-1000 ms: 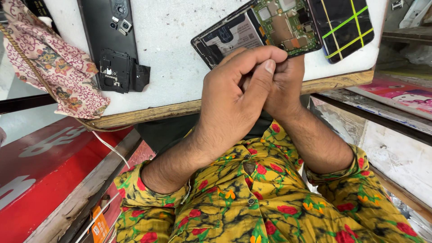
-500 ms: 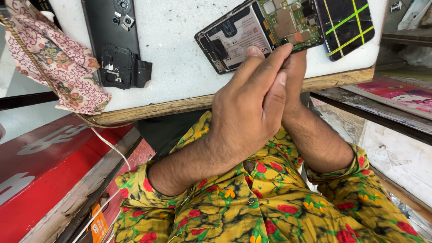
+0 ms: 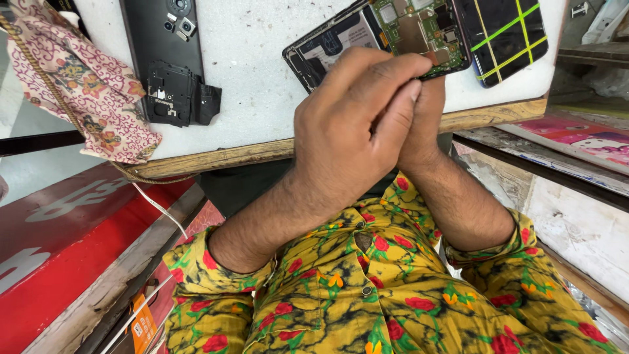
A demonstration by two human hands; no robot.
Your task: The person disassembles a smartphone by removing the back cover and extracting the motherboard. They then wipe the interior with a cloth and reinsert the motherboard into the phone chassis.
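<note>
My left hand (image 3: 347, 131) lies over my right hand (image 3: 426, 124). Its fingers are closed together and wrap the right fingers at the near edge of a white work board (image 3: 255, 72). Both hands sit against the near edge of an opened phone (image 3: 406, 26), whose green circuit board and battery are exposed. My right fingertips touch or nearly touch that edge, and the left hand hides whatever they may hold. A dark panel with yellow-green tape lines (image 3: 504, 33) lies just right of the phone.
A black phone back cover (image 3: 164, 46) with a loose black plastic piece (image 3: 173, 95) lies at the board's left. A floral cloth (image 3: 85, 85) hangs off the left corner. The board has a wooden front edge (image 3: 216, 157). A red surface (image 3: 59, 236) and white cable (image 3: 157, 206) are lower left.
My joined hands have shifted up toward the phone, and the left knuckles now overlap its near edge. The left fingers have curled more tightly over the right hand.
</note>
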